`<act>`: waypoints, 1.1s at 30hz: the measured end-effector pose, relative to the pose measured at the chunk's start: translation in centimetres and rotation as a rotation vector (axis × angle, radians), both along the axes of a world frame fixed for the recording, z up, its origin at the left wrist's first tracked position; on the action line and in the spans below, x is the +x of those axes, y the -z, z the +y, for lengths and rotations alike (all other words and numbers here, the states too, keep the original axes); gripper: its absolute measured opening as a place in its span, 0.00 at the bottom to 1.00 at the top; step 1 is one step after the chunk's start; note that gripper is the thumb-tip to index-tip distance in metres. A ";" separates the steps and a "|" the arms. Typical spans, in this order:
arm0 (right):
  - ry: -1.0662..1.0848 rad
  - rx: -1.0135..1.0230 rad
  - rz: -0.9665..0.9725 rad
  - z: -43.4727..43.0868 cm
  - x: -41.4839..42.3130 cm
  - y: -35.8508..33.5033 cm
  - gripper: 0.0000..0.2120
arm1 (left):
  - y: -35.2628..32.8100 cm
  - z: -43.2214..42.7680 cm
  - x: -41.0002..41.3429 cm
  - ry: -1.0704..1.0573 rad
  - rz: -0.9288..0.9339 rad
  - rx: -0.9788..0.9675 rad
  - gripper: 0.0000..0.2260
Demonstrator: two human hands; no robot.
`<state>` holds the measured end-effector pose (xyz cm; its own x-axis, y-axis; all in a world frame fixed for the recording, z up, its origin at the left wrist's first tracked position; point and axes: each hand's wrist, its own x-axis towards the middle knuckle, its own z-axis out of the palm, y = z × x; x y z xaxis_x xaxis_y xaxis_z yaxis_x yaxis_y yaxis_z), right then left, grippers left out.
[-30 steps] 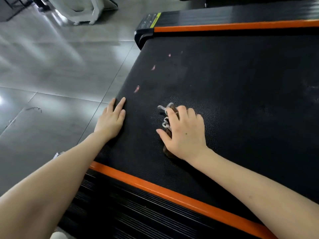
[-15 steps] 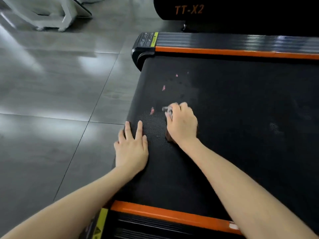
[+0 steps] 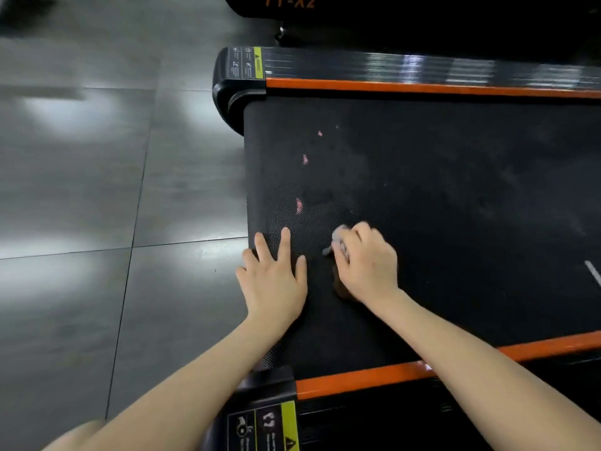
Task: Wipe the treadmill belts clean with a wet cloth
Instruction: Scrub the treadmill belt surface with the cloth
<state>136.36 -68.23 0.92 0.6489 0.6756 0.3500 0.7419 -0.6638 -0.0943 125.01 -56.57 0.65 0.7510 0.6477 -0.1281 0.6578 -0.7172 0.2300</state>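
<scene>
The black textured treadmill belt (image 3: 439, 196) fills the right of the view, framed by orange side strips. My right hand (image 3: 367, 262) presses a small bunched cloth (image 3: 340, 244) onto the belt near its left end, fingers curled over it; the cloth shows grey at the fingertips and brown under the palm. My left hand (image 3: 274, 275) lies flat on the belt's left edge, fingers spread and straight, just left of the right hand. Three small pink marks (image 3: 298, 205) dot the belt ahead of my hands.
Glossy grey floor tiles (image 3: 97, 222) stretch to the left. The far side rail (image 3: 422, 68) and the near rail (image 3: 374, 379) have orange strips and end caps with warning labels. A second dark treadmill (image 3: 292, 1) with orange lettering stands behind.
The view has swung so the belt's left end is in sight. My right hand with the cloth has come back toward me, close beside the left hand, which stays flat on the belt edge.
</scene>
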 end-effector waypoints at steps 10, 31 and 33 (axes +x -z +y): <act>0.201 0.159 -0.074 6.5 7.3 1.6 0.09 | 1.2 11.2 9.0 0.051 -0.277 -0.141 0.23; -0.203 0.008 -0.127 8.5 16.8 1.3 0.29 | 1.2 14.3 16.5 -0.160 -0.316 -0.278 0.25; -0.242 0.019 -0.147 9.8 19.8 1.5 0.24 | 1.1 14.3 16.6 -0.162 -0.314 -0.276 0.25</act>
<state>156.13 -58.40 -0.57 0.4103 0.7974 0.4424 0.8854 -0.4645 0.0159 141.62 -42.23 -0.49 0.6729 0.7337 -0.0940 0.6240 -0.4948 0.6048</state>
